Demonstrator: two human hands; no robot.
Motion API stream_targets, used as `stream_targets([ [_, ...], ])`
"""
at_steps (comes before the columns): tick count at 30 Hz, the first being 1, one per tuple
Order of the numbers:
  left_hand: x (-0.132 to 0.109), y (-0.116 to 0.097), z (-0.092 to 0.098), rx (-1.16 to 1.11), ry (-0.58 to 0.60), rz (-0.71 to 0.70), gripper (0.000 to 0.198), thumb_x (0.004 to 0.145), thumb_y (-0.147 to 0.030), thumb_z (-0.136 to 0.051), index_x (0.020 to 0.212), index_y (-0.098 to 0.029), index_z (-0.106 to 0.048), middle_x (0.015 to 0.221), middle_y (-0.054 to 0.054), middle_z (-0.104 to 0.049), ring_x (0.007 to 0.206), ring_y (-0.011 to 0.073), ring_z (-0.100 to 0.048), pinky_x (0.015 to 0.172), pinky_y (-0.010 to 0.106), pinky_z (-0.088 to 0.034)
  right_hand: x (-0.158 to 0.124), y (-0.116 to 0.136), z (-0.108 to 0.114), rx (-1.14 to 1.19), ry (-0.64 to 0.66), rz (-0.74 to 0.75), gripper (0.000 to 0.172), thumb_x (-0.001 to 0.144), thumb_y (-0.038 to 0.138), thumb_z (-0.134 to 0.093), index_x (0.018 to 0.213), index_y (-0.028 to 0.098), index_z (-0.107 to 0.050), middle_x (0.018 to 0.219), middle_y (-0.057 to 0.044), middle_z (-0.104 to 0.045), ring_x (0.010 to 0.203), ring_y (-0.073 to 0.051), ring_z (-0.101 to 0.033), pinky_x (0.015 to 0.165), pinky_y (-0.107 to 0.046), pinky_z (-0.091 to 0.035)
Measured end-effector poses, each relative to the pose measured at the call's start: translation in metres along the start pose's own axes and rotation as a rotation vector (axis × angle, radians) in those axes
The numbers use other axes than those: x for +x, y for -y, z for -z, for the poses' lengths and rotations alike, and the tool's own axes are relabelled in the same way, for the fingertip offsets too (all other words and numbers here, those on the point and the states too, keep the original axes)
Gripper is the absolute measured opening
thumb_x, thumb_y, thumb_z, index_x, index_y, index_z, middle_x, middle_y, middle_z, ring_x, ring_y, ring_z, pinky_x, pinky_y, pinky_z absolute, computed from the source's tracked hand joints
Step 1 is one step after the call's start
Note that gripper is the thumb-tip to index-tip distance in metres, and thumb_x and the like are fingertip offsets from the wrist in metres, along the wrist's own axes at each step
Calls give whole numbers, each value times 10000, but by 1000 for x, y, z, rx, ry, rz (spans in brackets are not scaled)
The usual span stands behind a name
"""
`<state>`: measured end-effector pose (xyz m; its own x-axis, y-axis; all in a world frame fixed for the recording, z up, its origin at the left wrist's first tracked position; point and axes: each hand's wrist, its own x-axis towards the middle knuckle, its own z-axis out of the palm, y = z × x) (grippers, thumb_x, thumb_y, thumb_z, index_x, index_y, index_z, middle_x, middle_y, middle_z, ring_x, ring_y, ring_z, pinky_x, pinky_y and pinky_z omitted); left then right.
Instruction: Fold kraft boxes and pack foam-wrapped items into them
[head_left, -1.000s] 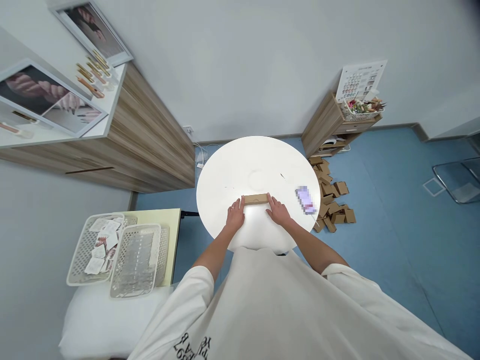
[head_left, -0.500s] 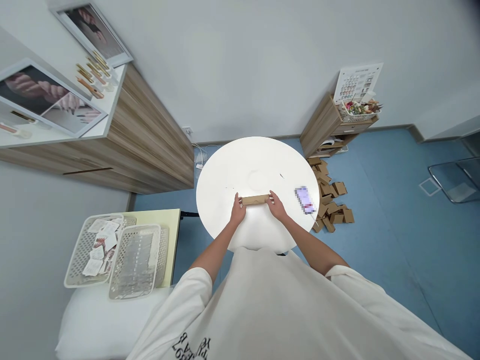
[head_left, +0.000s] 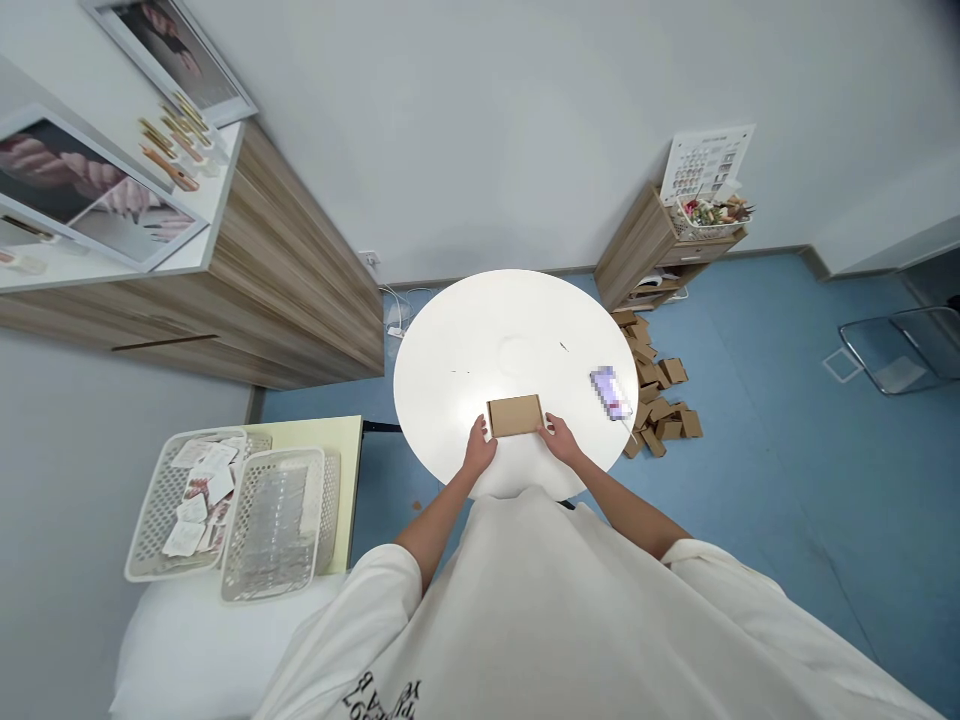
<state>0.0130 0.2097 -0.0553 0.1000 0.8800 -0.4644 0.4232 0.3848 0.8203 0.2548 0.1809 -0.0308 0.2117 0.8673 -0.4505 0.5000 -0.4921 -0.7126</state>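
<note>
Holding a flat cardboard box (head_left: 514, 415) at the near edge of the round white counter (head_left: 480, 340), the left hand (head_left: 478, 452) and right hand (head_left: 561, 440) pinched its two ends; folding appeared under way, the next move needing steady, even pressure.

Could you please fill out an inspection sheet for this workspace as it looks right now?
Surface: round white table, mostly bare.
Job's things: flat brown cardboard box near the table's front edge.
Clutter: phone at the table's right edge; pile of small cardboard boxes on the floor.
Hands: left hand and right hand grip the box's two ends.
Cables: white cable by the wall socket.
Surroundings: two white baskets at left; wooden cabinet.
</note>
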Motion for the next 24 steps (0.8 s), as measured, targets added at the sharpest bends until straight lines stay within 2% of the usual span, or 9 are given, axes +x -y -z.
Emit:
stream_targets([
  [4, 3, -2, 2, -6, 37, -11, 729, 863, -244, -597, 1524, -236, -289, 1533, 164, -422, 1303, 262, -545, 988, 390, -513, -3, 13, -3, -19, -8, -26, 491, 883, 430, -543, 1303, 181, -591, 1312, -138, -607, 1041, -243, -652, 898, -368, -535],
  [7, 1, -3, 2, -40, 97, -34, 748, 857, -218, -593, 1528, -254, -265, 1500, 154, -469, 1259, 248, -579, 933, 377, -536, -10, 21, -6, 13, 41, 5, 388, 867, 425, -543, 1163, 203, -660, 1135, -88, -681, 899, -229, -654, 828, -368, -544],
  [9, -3, -3, 1, -37, 116, -53, 749, 848, -199, -592, 1522, -261, -271, 1487, 148, -484, 1247, 247, -585, 898, 362, -547, -18, 23, -7, 39, 21, -4, 357, 845, 416, -565, 1110, 204, -676, 1083, -80, -688, 848, -223, -647, 794, -358, -541],
  [15, -13, -21, -6, -57, 173, -90, 768, 798, -141, -606, 1498, -257, -314, 1483, 141, -479, 1248, 262, -572, 900, 362, -538, -38, 19, 8, 141, -62, -22, 385, 801, 395, -591, 1115, 186, -668, 1017, -64, -683, 802, -213, -630, 771, -358, -538],
  [18, -14, -39, -14, -92, 204, -104, 796, 773, -134, -625, 1497, -268, -320, 1501, 133, -457, 1277, 273, -548, 916, 361, -522, -41, 13, 22, 174, -136, -16, 409, 785, 381, -609, 1149, 201, -657, 1031, -57, -678, 840, -215, -629, 813, -361, -537],
  [24, -17, -76, -43, -89, 209, -170, 779, 761, -132, -607, 1480, -286, -350, 1539, 110, -415, 1308, 287, -516, 929, 385, -502, -34, -10, 52, 222, -243, -7, 479, 799, 358, -620, 1257, 219, -614, 1255, -94, -577, 927, -202, -656, 922, -362, -518],
])
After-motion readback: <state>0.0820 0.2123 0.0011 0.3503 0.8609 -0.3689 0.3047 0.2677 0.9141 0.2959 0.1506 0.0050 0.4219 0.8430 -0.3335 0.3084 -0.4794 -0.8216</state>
